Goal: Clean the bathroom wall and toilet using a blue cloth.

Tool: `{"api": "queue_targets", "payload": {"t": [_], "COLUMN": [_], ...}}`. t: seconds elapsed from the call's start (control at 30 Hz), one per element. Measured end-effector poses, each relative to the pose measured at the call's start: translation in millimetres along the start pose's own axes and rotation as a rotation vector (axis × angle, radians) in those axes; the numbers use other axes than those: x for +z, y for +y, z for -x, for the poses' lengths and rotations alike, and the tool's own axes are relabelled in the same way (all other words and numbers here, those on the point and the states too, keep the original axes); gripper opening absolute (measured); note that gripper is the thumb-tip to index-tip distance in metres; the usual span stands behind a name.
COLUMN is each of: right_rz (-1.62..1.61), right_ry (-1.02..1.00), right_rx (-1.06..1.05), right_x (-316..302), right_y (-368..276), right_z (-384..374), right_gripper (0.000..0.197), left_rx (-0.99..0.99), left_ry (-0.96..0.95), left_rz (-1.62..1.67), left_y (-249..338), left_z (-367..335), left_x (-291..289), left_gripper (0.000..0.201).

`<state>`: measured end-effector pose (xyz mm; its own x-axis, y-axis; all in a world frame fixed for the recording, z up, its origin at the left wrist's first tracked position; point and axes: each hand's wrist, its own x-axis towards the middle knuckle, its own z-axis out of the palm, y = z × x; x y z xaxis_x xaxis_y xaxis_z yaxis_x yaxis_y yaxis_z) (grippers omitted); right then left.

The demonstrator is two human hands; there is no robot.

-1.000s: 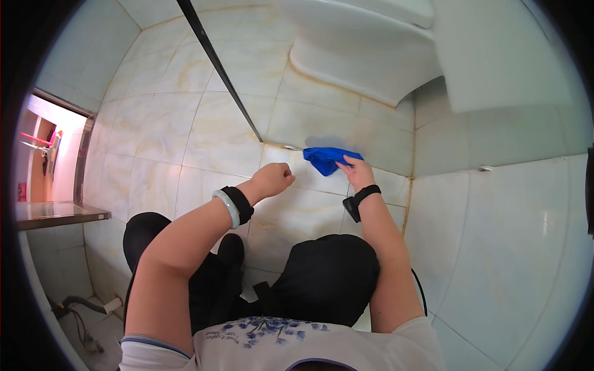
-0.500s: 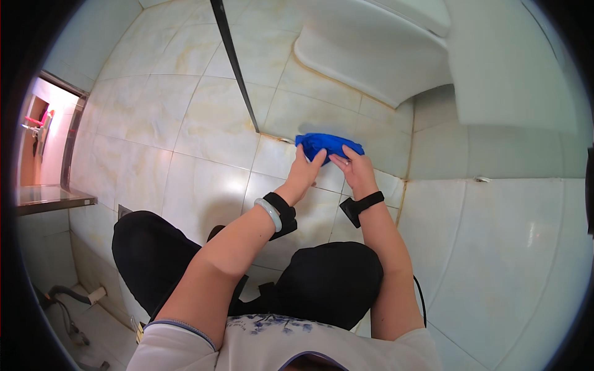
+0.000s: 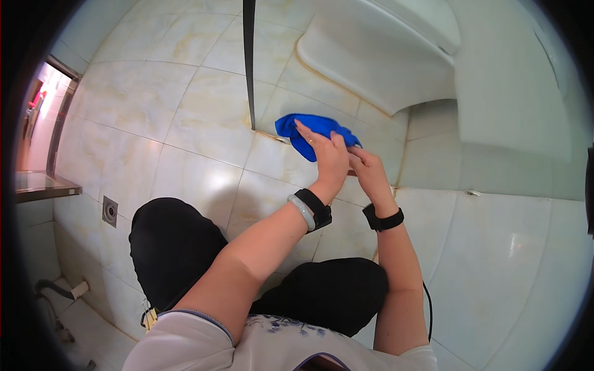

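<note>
A blue cloth (image 3: pixel 303 147) hangs bunched in front of me, between my hands and the tiled floor. My left hand (image 3: pixel 331 162) lies along its near side, fingers stretched over the fabric and thumb pressed toward the right end. My right hand (image 3: pixel 370 172) grips the cloth's right end with bent fingers. Both hands meet there, so part of that grip is hidden. A black strap sits on each wrist, with a pale bangle (image 3: pixel 302 211) beside the left one.
A white toilet (image 3: pixel 377 55) stands ahead to the right. A thin black-edged panel (image 3: pixel 249 62) rises beyond the cloth. Left of my knees is a square floor drain (image 3: pixel 109 211). Pipes (image 3: pixel 62 289) lie at lower left, and white wall tiles (image 3: pixel 495 260) flank me on the right.
My left hand has turned and slid right across the cloth, closer to my right hand. The cloth's left end now spreads farther left and hangs lower. The view has shifted slightly.
</note>
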<state>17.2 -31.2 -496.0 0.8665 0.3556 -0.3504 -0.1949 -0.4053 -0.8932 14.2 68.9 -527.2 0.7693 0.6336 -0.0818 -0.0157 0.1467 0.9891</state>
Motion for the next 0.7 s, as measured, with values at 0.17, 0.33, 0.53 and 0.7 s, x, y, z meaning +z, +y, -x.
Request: {"api": "queue_targets", "payload": {"t": [0.17,0.33,0.53,0.7], "right_rz": [-0.022,0.033,-0.011,-0.137], "right_ry": [0.033,-0.022,-0.011,0.024], "right_rx": [0.098,0.123,0.059,0.036], "right_x": [-7.0,-5.7,-9.6,-3.2], "right_y": [1.8,-15.4,-29.8,-28.3], "right_z": [16.0,30.7,32.2,19.4], "right_gripper": [0.032,0.031,0.03,0.03], "left_rx": [-0.644,-0.95,-0.855,-0.334], "left_ry": [0.006,-0.095,-0.133,0.262], "left_rz": [0.305,0.638,0.7,0.23], "left_y": [-70.7,-100.1,-78.2,-16.5], "left_z": [-22.1,-39.4,-50.7,-47.0], "left_x": [-12.6,-36.4,-42.9,-28.9], "left_gripper": [0.057,0.027,0.011,0.055]}}
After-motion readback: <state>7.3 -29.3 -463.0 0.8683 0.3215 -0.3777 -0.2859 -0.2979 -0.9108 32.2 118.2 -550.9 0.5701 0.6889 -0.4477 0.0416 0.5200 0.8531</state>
